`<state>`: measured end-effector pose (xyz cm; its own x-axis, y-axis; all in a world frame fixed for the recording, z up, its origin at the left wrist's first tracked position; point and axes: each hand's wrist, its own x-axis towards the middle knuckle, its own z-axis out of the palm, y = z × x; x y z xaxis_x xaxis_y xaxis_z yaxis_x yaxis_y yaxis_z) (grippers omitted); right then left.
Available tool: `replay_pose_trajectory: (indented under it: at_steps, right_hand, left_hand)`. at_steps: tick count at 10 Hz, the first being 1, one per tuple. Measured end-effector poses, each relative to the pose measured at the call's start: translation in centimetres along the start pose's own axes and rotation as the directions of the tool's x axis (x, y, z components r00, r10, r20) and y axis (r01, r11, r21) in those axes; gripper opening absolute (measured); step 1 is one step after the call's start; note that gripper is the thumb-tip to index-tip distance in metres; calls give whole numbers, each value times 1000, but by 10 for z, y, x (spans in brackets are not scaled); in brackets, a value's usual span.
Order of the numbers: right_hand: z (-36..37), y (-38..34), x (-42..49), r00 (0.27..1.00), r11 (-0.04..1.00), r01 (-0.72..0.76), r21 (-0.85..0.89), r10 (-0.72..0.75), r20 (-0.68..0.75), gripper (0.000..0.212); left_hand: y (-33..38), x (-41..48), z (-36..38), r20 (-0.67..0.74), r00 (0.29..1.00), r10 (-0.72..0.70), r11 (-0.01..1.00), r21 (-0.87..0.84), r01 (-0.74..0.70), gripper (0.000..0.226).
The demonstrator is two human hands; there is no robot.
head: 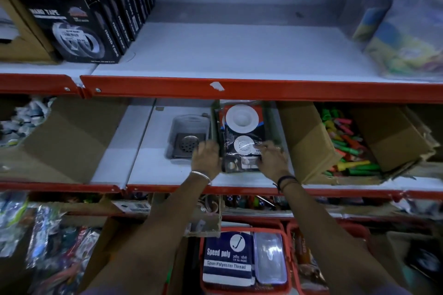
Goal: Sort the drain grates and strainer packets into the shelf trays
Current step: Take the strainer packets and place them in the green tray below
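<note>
On the middle shelf a clear tray [182, 122] holds a square metal drain grate [189, 143] with a round perforated centre. To its right a second tray [273, 124] holds dark strainer packets [242, 132] showing white round strainers. My left hand [207, 157] grips the left edge of the front packet, partly covering the grate tray's right corner. My right hand [272, 158] grips the same packet's right edge. The front packet lies tilted over the tray's near end.
Cardboard boxes flank the trays: an open one [69, 141] at left, another [309, 141] at right beside coloured tubes [347, 143]. Black tape boxes [79, 19] stand on the upper shelf. Below, a red basket [244, 258] holds thread packs.
</note>
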<state>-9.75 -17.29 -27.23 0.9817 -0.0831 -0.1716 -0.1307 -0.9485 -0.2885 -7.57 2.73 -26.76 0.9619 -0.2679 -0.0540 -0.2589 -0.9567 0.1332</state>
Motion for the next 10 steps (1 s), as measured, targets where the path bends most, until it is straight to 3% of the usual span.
replay_pose_trajectory:
  at_steps: [1, 2, 3, 5, 7, 9, 10]
  right_hand:
    - [9, -2, -13, 994, 996, 80, -30, -78, 75, 37]
    - [10, -8, -28, 993, 990, 115, 88, -115, 2, 44]
    - [14, -14, -47, 965, 962, 234, 140, -247, 84, 51]
    - [22, -30, -65, 991, 987, 120, 110, -126, 46, 29]
    - [31, -44, -95, 997, 992, 74, 106, -74, -8, 32]
    - [27, -51, -103, 998, 998, 23, 51, -26, 62, 34]
    - [11, -65, -111, 996, 997, 71, 22, -72, 53, 33]
  left_hand:
    - [-37, -11, 1, 84, 991, -104, 994, -13, 105, 54]
    - [-60, -16, 3, 196, 977, -81, 997, 24, 78, 59]
    - [-70, -20, 3, 276, 959, -68, 995, 86, 46, 51]
    - [-71, -37, -5, 321, 946, -55, 998, 54, 40, 43]
    - [-65, -78, -8, 358, 934, 16, 1000, -2, -17, 45]
    - [-68, -99, -13, 396, 917, 52, 995, -102, -12, 52]
    - [-65, -101, -32, 356, 930, 93, 986, -164, -35, 48]
